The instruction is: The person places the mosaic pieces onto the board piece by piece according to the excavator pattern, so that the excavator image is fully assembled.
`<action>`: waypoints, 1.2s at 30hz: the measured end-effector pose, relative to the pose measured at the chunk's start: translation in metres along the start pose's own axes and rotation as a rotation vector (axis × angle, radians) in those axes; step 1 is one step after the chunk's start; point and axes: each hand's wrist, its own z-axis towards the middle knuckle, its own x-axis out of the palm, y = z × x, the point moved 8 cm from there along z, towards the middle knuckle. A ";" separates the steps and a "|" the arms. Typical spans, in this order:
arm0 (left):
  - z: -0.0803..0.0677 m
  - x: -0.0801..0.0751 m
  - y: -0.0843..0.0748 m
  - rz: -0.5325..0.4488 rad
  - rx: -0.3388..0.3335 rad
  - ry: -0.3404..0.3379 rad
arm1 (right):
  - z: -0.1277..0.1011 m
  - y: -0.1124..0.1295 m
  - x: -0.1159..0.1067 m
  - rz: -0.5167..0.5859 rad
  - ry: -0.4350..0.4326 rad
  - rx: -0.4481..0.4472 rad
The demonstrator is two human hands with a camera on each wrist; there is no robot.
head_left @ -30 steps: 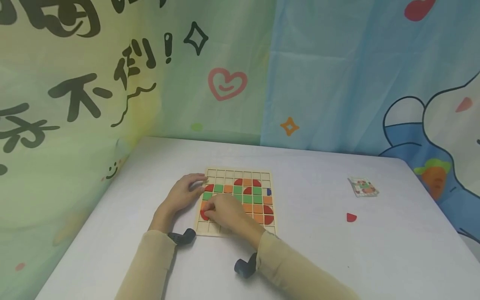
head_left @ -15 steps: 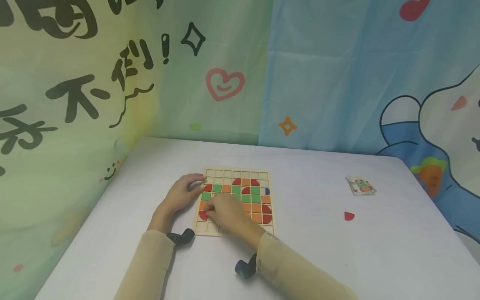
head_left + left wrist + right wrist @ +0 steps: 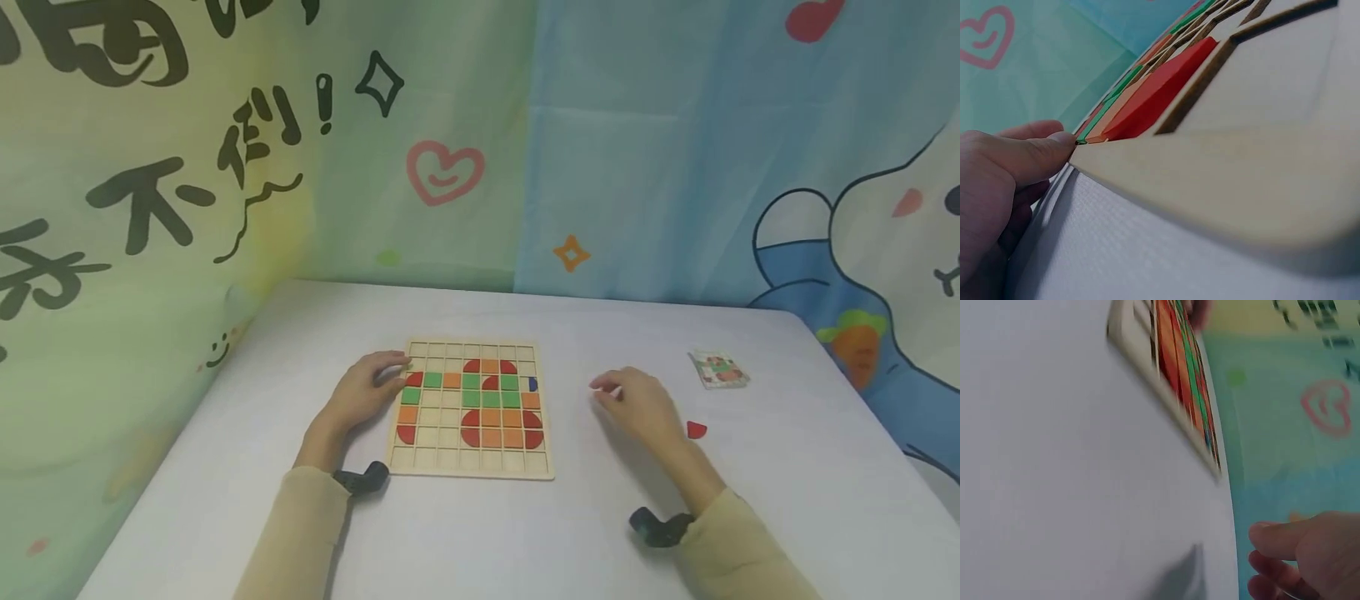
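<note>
Left hand (image 3: 365,392) steadies the board (image 3: 471,465) (right hand (image 3: 633,404) apart).

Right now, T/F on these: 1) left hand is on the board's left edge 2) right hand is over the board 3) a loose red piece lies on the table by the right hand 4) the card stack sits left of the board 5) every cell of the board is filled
1) True: the left hand touches the left edge of the wooden grid board.
2) False: the right hand is over the table, right of the board.
3) True: the red piece lies beside it.
4) False: the card stack is far right.
5) False: many cells are empty.
</note>
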 end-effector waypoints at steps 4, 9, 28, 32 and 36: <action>0.000 0.000 0.001 -0.021 0.007 0.005 | -0.019 -0.068 -0.027 -0.009 -0.030 0.022; -0.001 -0.003 0.003 -0.004 0.000 0.000 | -0.041 -0.120 -0.030 -0.006 0.049 0.123; -0.001 -0.001 0.002 0.018 -0.013 -0.003 | -0.049 -0.133 -0.021 -0.005 -0.007 0.181; -0.001 -0.001 0.003 0.013 -0.014 -0.008 | -0.049 -0.124 -0.025 0.020 -0.071 0.142; -0.001 0.000 0.002 -0.018 0.009 -0.004 | -0.046 -0.108 -0.022 0.091 -0.093 0.099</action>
